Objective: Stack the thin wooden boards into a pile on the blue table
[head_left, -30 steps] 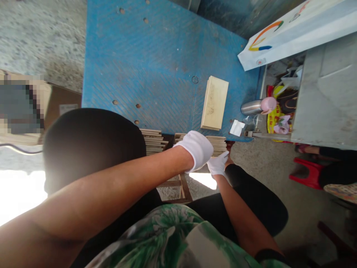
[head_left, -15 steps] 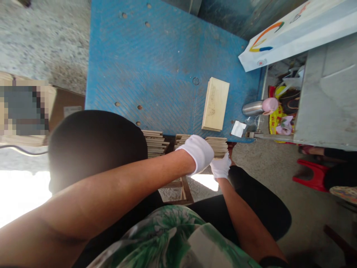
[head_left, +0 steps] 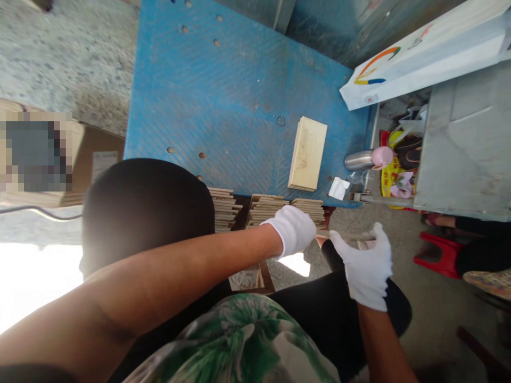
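My left hand [head_left: 294, 231], in a white glove, is closed at the left end of a thin wooden board [head_left: 324, 234], seen nearly edge-on. My right hand [head_left: 365, 266], also gloved in white, spans the board's other part, thumb on the near left and fingers toward its right end. Just beyond my left hand, thin boards stand in rows: a middle row [head_left: 265, 207] and a right row [head_left: 313, 208]. Another row of boards [head_left: 225, 210] sits beside my left knee. A small stack of pale boards [head_left: 308, 153] lies on the blue table [head_left: 223, 106].
On the table's right side are a white paper scrap [head_left: 339, 188] and a steel bottle with a pink cap [head_left: 363, 159]. A white bag [head_left: 423, 58] lies above an open drawer with packets. A red stool [head_left: 439, 255] and a cardboard box [head_left: 99, 149] stand on the floor.
My right hand has moved right and away from the rows, opening wider along a board now drawn out to the right. My left hand has shifted slightly right and nearer me.
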`<state>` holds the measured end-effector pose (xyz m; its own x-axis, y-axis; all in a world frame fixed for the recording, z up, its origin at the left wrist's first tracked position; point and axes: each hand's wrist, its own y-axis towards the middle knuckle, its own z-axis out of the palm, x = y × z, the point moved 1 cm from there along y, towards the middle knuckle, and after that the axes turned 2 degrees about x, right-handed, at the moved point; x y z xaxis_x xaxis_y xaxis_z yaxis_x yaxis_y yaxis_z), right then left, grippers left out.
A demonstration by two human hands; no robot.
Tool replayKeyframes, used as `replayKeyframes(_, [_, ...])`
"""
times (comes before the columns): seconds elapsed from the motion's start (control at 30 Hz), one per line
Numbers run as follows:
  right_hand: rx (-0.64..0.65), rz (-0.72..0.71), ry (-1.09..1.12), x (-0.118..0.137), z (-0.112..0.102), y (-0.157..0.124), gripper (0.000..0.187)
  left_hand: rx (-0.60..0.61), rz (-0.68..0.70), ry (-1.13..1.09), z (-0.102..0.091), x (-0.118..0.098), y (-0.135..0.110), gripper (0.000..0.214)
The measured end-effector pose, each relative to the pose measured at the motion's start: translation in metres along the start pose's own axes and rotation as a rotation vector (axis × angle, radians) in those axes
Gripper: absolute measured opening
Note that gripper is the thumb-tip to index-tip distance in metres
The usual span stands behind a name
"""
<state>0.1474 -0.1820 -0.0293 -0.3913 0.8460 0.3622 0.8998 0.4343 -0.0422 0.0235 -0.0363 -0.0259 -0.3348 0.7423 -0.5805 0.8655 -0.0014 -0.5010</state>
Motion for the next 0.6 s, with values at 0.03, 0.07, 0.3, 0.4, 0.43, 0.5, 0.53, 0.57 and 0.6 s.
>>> replayKeyframes(0.03, [0.002, -0.006, 0.027, 0.008, -0.011, -0.003, 0.109, -0.046, 0.019, 0.012, 0.003, -0.001, 0.002, 0.044])
replayKeyframes(0.07, [0.020, -0.013, 0.074, 0.016, -0.020, -0.006, 0.110, -0.095, 0.042, 0.025, 0.006, -0.003, 0.003, 0.047])
replayKeyframes(0.3, [0.069, -0.074, 0.444, 0.050, -0.050, -0.014, 0.112, -0.211, 0.137, -0.012, 0.000, -0.006, 0.002, 0.045])
replayKeyframes(0.4, [0.073, -0.118, 0.591, 0.050, -0.045, -0.007, 0.109, -0.239, 0.097, -0.094, -0.010, -0.001, 0.001, 0.042])
replayKeyframes(0.43, [0.092, -0.120, 0.652, 0.048, -0.040, -0.004, 0.108, -0.234, 0.079, -0.152, -0.013, 0.002, 0.001, 0.040])
replayKeyframes(0.5, [0.180, -0.085, 0.730, 0.042, -0.026, 0.001, 0.109, -0.215, 0.020, -0.292, -0.019, 0.008, 0.001, 0.035])
replayKeyframes(0.53, [0.239, -0.057, 0.736, 0.038, -0.017, 0.002, 0.112, -0.209, -0.017, -0.366, -0.021, 0.010, 0.001, 0.035])
replayKeyframes(0.57, [0.305, -0.031, 0.720, 0.035, -0.006, 0.002, 0.116, -0.211, -0.056, -0.439, -0.024, 0.013, 0.001, 0.036])
replayKeyframes(0.6, [0.373, -0.015, 0.686, 0.031, 0.004, 0.002, 0.120, -0.218, -0.094, -0.508, -0.025, 0.014, 0.001, 0.038])
